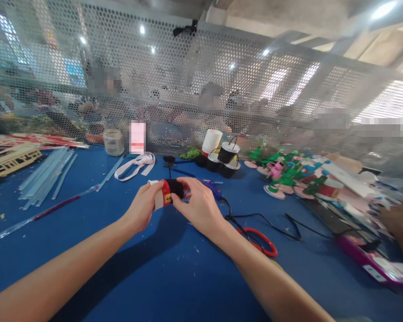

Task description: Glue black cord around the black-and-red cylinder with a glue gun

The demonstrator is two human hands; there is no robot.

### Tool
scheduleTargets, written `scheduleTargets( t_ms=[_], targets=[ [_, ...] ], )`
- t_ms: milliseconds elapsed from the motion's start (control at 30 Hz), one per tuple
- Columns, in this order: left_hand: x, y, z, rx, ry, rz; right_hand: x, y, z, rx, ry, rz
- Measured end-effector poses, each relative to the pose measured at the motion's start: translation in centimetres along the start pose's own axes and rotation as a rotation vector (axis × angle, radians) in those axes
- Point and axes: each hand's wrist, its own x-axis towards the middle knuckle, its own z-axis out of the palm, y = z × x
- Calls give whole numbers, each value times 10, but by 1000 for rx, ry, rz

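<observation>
My left hand [141, 205] is closed around a small paper cup [159, 199], white with a red and yellow printed band, lying on its side above the table. A soft black wad [175, 188] fills and bulges from the cup's mouth. Thumb and fingers of my right hand [203, 206] are closed on this wad from the right. A thin black stem or wire stands up behind the cup; whether it is joined to it I cannot tell. Beyond my right hand lies a blue glue gun [215, 190], partly hidden, its black cord running right.
Black-filled cups [229, 153] with handles and a cup stack [211, 141] stand at the back. Glue sticks [47, 176], a jar [113, 142] and white ribbon [134, 167] lie left. Right are orange-handled scissors [267, 241], green-and-pink crafts [282, 174] and a purple power strip [369, 259].
</observation>
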Motion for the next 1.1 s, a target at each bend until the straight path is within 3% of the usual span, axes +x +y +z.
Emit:
scheduleTargets(
  t_ms=[167, 1100],
  targets=[
    [-1, 1, -1, -4, -39, 24, 0, 0, -1, 9, 18, -17],
    [0, -6, -3, 8, 7, 60, -2, -1, 4, -48, 22, -18]
  ],
)
